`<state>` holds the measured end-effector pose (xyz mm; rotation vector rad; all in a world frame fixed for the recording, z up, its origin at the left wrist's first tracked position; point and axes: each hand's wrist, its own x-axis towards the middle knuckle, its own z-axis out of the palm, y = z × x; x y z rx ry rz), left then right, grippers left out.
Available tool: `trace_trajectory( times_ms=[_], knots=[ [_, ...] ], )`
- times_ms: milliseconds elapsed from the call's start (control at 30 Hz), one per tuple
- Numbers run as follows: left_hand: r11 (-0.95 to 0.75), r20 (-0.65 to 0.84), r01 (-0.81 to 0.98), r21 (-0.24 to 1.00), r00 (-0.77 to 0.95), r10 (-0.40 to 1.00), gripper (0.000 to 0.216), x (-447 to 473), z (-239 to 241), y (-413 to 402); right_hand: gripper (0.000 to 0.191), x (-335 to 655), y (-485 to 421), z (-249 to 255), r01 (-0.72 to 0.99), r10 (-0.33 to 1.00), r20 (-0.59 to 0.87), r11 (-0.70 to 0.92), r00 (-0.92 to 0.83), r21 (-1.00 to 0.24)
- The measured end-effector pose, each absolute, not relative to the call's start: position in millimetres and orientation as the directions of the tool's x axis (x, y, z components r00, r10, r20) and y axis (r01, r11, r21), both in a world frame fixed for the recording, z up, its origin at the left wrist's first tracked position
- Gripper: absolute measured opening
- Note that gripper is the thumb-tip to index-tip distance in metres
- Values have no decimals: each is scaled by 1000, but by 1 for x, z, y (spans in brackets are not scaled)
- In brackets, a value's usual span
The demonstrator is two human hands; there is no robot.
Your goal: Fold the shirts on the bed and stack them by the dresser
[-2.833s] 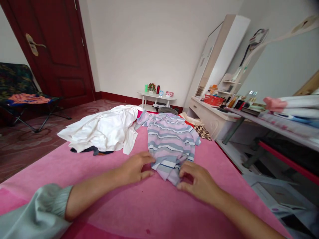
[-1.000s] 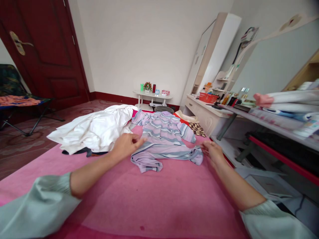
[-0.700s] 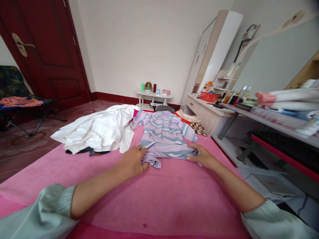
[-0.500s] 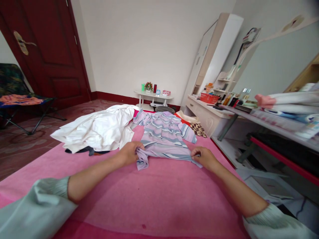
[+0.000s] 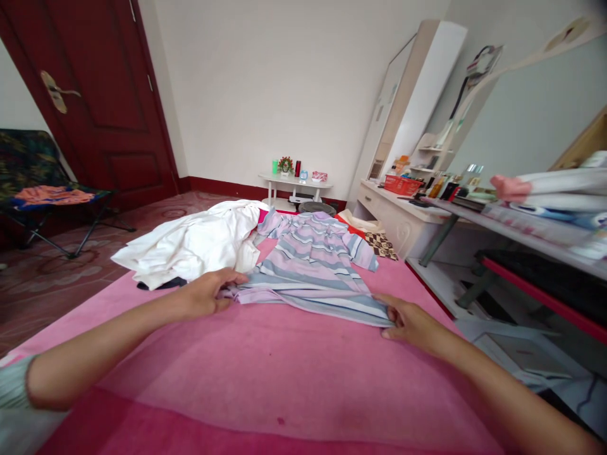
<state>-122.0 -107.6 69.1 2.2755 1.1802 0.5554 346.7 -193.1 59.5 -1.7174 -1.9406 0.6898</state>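
- Your left hand [image 5: 214, 292] is clamped on the near left corner of the striped shirt [image 5: 310, 253], thumb below and fingers curled over, with a bit of cloth bunched between them.
- Your right hand [image 5: 411, 323] has the near right corner of that shirt pinched between thumb and fingers; the hand is only slightly open, its fingers bent round the cloth.
- Between your two hands, well apart, the bottom end of the shirt runs in a taut, creased band, a little lower on the right.
- The shirt lies on the pink cover [image 5: 265, 373], its collar toward the far edge and its short sleeves out to both sides.
- Beside it, at the cover's left edge, you have a heaped white garment [image 5: 194, 243], with a dark cloth [image 5: 161, 284] showing underneath, just beyond your left hand.
- Near the cover's far right corner lies a brown checked cloth [image 5: 380, 245], close to the shirt's right sleeve.
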Motion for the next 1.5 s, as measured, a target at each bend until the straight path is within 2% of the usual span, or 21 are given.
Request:
trace_trajectory(
  times_ms=[100, 167, 267, 400, 500, 633, 733, 800, 933, 1033, 1167, 1300, 1367, 1500],
  knots=[
    [-565, 204, 631, 532, 551, 809, 72, -130, 59, -121, 66, 347, -195, 53, 830, 994, 47, 110, -100, -546],
    [-570, 233, 683, 457, 527, 818, 78, -132, 54, -125, 45, 348, -191, 48, 847, 992, 78, 122, -95, -517],
    [-518, 220, 769, 375, 469, 855, 69, -132, 48, -124, 10, 348, -184, 46, 836, 977, 184, 186, -104, -515],
    [-488, 237, 830, 269, 435, 869, 50, -130, 47, -122, 12, 344, -188, 61, 741, 932, 363, 261, -25, -619],
    [-540, 264, 816, 204, 485, 833, 39, -131, 60, -129, 22, 343, -204, 80, 643, 925, 378, 273, 29, -716],
    [-604, 208, 768, 215, 568, 796, 33, -134, 89, -143, 34, 348, -229, 100, 502, 962, 270, 215, 37, -838],
    [-590, 109, 777, 218, 582, 806, 31, -137, 106, -148, 36, 352, -245, 110, 471, 983, 181, 148, 24, -870],
    [-593, 30, 772, 229, 604, 797, 29, -139, 113, -150, 35, 352, -253, 116, 485, 996, 81, 94, -49, -869],
    [-592, -160, 736, 329, 661, 733, 31, -134, 121, -162, 33, 350, -267, 121, 541, 950, -176, -10, -256, -841],
    [-557, -297, 740, 378, 666, 684, 33, -125, 127, -178, 25, 345, -277, 117, 596, 904, -284, -41, -318, -802],
    [-526, -429, 782, 333, 623, 654, 34, -113, 130, -193, 12, 331, -287, 113, 715, 847, -424, -78, -320, -695],
    [-606, -563, 735, 305, 652, 508, 27, -104, 136, -182, 21, 328, -287, 117, 792, 798, -492, -29, -350, -610],
    [-625, -560, 711, 322, 676, 480, 23, -94, 146, -167, 33, 336, -281, 121, 782, 766, -521, -40, -376, -622],
    [-663, -404, 634, 399, 770, 494, 45, -54, 154, -121, 61, 353, -247, 123, 621, 723, -499, -123, -478, -774]
  ],
)
